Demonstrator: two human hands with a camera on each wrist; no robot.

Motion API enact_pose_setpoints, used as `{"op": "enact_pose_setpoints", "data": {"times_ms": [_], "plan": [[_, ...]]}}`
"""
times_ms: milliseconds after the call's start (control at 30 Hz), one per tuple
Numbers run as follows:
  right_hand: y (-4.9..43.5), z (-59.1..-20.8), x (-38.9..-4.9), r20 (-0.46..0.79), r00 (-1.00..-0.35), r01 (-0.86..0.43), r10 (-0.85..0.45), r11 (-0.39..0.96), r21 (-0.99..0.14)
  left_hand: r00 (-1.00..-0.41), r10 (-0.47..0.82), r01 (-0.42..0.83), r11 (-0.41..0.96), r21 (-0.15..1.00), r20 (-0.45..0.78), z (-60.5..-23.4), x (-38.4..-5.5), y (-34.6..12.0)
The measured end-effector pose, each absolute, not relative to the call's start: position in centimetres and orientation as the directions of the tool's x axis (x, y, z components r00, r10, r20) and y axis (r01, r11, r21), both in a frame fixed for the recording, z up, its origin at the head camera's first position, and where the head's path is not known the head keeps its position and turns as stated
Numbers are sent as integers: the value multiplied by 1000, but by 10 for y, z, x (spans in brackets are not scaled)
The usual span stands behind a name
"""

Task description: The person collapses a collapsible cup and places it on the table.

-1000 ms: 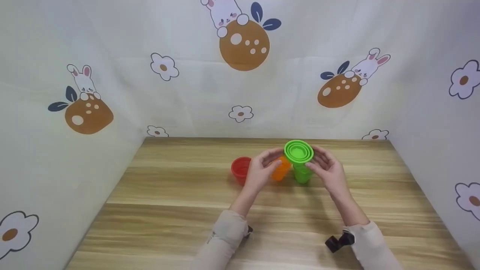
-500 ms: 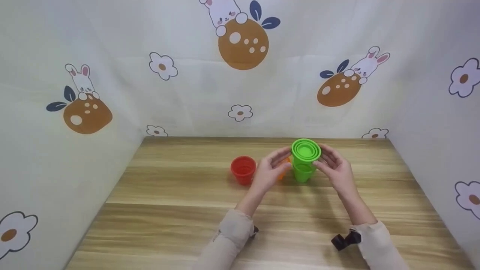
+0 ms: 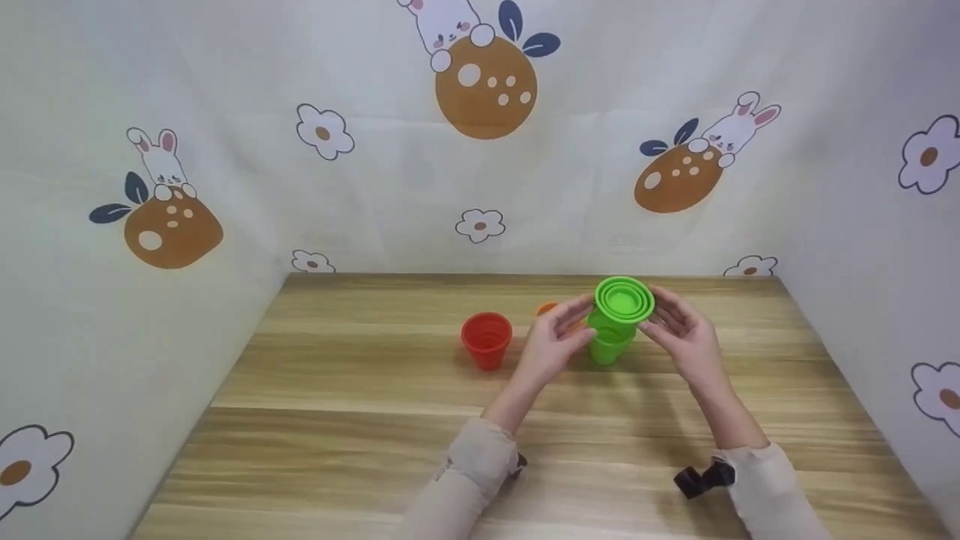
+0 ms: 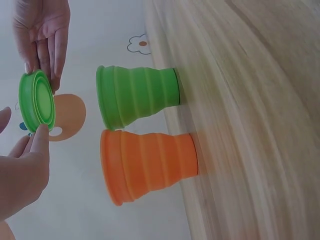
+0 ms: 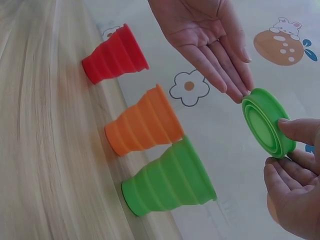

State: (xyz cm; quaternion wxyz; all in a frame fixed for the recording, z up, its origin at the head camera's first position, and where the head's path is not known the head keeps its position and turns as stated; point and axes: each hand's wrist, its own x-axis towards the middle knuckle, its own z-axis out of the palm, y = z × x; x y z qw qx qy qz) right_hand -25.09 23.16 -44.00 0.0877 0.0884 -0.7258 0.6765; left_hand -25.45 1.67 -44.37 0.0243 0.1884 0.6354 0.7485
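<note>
A flattened green collapsible cup (image 3: 624, 301), its rings nested, is held up over the table between both hands. My right hand (image 3: 691, 339) pinches its edge, the thumb (image 5: 298, 131) on its side and fingers below. My left hand (image 3: 553, 343) touches the opposite edge with extended fingertips, its thumb apart from the cup, as the right wrist view shows. Behind and below stands an expanded green cup (image 4: 140, 95), partly covered by the flat one in the head view. Beside it stands an expanded orange cup (image 4: 150, 165), mostly hidden behind my left hand from above.
An expanded red cup (image 3: 487, 343) stands left of the orange one, mouth up. All three standing cups are on the wood-grain table (image 3: 337, 435). A pale curtain (image 3: 390, 180) printed with rabbits and flowers rises along the back and sides.
Both hands have shifted right together, carrying the flat green cup. The red cup has come fully into view, and the orange rim now shows left of my left hand's fingers.
</note>
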Motion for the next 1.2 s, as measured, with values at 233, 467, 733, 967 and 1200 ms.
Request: {"op": "enact_pose_setpoints", "data": {"times_ms": [233,467,733,967,1200], "plan": [[239,-439,-250,246,-969,-246,-12,70,-967,-927,287,186,-208,960,242,-444,-255,25],[246,-442,-250,265,-964,-265,-14,69,-962,-924,300,183,-197,963,237,-444,-252,32],[256,-446,-249,319,-947,-319,-25,-8,-948,-918,310,220,-118,968,247,-445,-251,41],[266,-450,-247,339,-940,-339,-32,-5,-941,-912,338,214,-93,972,234,-446,-247,47],[273,-454,-248,350,-936,-349,-43,-14,-937,-911,352,191,-98,977,214,-448,-245,53]]}}
